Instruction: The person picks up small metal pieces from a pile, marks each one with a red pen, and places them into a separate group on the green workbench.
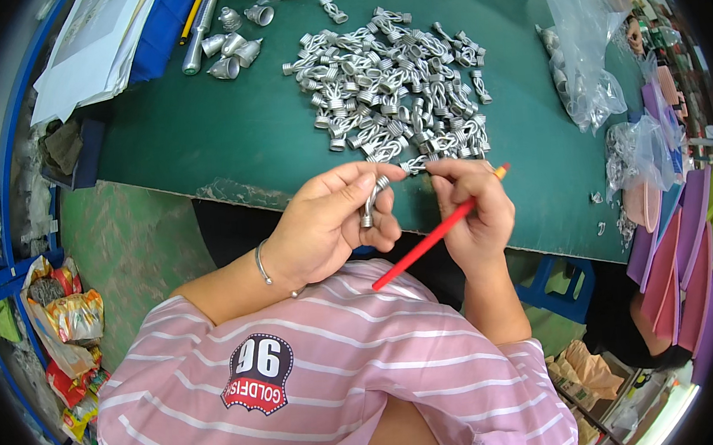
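while both hands meet in the middle of the frame, lots of small things lie around them. at the far left, low down, a pile of shiny snack bags point(63, 313) sits on the floor. at the upper left, white papers point(92, 42) lie on a blue sheet, and near them a few silver cone-shaped caps point(233, 53) rest on the green table point(201, 134).

the left hand point(328, 224) is curled, with a thin bracelet point(264, 266) on its wrist. its thumb and fingers pinch a small silver metal piece point(369, 205) with a looped top and a ribbed end that points down. this piece is held just off the near edge of the table, at the centre of the frame, above the pink striped shirt point(334, 373).

above the hands, in the upper middle, a big heap of silver pieces point(392, 83) of the same kind is spread on the table. the closest ones lie just beside the fingertips.

the right hand point(471, 210) is closed too. its fingers pinch a second silver piece point(414, 165) at the edge of the heap, close to the left thumb. a red pencil point(436, 232) is tucked in this hand and slants down toward the shirt.

at the upper right, clear plastic bags point(589, 57) with more silver parts lie on the table. along the right edge, pink and purple sheets point(680, 241) are stacked. a blue stool point(563, 286) shows under the table at the lower right.
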`<state>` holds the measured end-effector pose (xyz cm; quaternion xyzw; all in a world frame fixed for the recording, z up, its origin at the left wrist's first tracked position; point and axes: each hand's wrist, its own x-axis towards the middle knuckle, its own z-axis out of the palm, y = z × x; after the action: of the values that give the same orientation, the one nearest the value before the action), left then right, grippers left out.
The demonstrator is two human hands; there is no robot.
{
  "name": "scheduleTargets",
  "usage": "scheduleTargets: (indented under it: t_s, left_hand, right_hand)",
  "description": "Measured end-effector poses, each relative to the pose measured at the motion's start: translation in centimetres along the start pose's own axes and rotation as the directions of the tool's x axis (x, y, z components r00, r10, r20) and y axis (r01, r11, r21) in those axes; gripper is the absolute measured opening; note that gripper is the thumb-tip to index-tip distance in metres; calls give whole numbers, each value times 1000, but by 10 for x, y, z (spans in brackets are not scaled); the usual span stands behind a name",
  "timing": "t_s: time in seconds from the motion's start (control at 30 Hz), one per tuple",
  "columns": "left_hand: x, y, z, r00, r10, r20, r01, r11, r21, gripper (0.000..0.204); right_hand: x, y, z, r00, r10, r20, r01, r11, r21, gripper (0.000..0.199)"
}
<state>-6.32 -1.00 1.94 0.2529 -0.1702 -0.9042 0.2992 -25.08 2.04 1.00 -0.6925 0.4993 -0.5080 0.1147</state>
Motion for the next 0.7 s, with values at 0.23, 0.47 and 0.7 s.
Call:
scheduleTargets:
  t_s: [0.23, 0.47, 0.7]
  left_hand:
    - [1, 5, 4, 974, 202, -106, -201, 979, 27, 9]
    - [6, -10, -1, 924, 379, 55, -296, 616, 730, 32]
    - [4, -10, 3, 917, 391, 74, -295, 544, 785, 18]
  right_hand:
    - [11, 5, 7, 959, -108, 261, 160, 970, -184, 24]
    - [-5, -5, 6, 925, 381, 2, -309, 748, 588, 26]
    - [-8, -12, 0, 771, 599, 216, -489, 339, 804, 21]
